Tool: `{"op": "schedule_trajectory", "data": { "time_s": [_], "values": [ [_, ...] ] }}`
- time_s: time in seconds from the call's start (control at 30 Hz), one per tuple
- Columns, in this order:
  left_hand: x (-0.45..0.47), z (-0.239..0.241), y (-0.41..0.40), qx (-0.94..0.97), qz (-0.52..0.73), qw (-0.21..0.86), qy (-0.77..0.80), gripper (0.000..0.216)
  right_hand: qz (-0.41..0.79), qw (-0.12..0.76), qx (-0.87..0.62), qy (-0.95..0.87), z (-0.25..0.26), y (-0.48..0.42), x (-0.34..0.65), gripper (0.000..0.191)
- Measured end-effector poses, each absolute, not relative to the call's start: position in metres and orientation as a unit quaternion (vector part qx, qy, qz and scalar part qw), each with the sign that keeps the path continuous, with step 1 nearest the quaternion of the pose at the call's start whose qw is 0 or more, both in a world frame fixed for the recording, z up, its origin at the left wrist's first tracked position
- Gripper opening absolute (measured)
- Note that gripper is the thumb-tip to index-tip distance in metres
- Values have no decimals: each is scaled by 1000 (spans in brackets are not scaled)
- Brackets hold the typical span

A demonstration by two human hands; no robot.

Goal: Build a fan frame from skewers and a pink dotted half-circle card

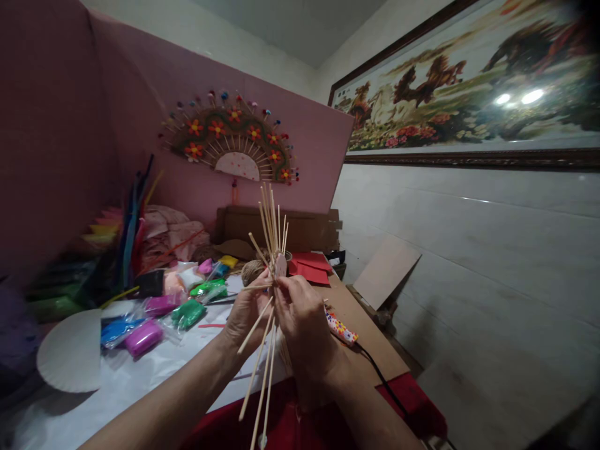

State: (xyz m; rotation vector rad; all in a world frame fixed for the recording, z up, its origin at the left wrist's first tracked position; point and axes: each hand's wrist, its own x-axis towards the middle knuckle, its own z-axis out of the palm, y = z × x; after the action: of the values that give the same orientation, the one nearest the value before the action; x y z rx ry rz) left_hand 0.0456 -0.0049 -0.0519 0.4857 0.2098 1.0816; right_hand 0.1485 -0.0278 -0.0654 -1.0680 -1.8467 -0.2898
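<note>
Between my two hands is a fan-like piece made of thin wooden sticks (257, 374) that spread upward and down toward me. At its middle is a small pale, spotted disc (280, 265), seen nearly edge-on. My left hand (250, 312) is closed around the sticks from the left, with several of them crossing in front of its fingers. My right hand (300, 312) pinches at the lower edge of the disc, where the sticks meet; its fingertips partly hide that spot. Just behind lies a ball of brown twine (253, 272).
Bags of coloured clay (143, 337) and a half-round white paper plate (70, 353) lie at left. Red paper (310, 269) sits behind my right hand. A flower-patterned glue gun (342, 328) with a black cord rests on cardboard. A decorated fan (229, 140) hangs on the pink panel.
</note>
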Motion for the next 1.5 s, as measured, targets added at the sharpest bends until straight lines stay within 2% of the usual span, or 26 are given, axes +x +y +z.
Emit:
{"op": "schedule_trajectory", "data": {
  "time_s": [0.13, 0.27, 0.5, 0.8, 0.9, 1.1, 1.5],
  "values": [
    [46, -48, -7, 239, 513, 820, 87, 39, -144, 461, -444, -755, -66, -27, 148, 20],
    [45, -52, -4, 249, 507, 823, 56, 41, -113, 503, -471, -716, -66, -28, 146, 17],
    [44, -64, 2, 256, 492, 831, 35, 41, 127, 592, -474, -639, -64, -30, 142, 14],
    [46, -66, 3, 256, 506, 824, 13, 37, 338, 605, -449, -564, -57, -30, 144, 21],
    [48, -67, 3, 257, 520, 814, 24, 38, 315, 603, -459, -572, -57, -32, 143, 18],
    [47, -63, -1, 259, 505, 822, 43, 39, 158, 574, -483, -642, -63, -35, 143, 9],
    [48, -53, -6, 242, 510, 822, 71, 40, 179, 580, -480, -633, -64, -30, 142, 13]
  ]
}}
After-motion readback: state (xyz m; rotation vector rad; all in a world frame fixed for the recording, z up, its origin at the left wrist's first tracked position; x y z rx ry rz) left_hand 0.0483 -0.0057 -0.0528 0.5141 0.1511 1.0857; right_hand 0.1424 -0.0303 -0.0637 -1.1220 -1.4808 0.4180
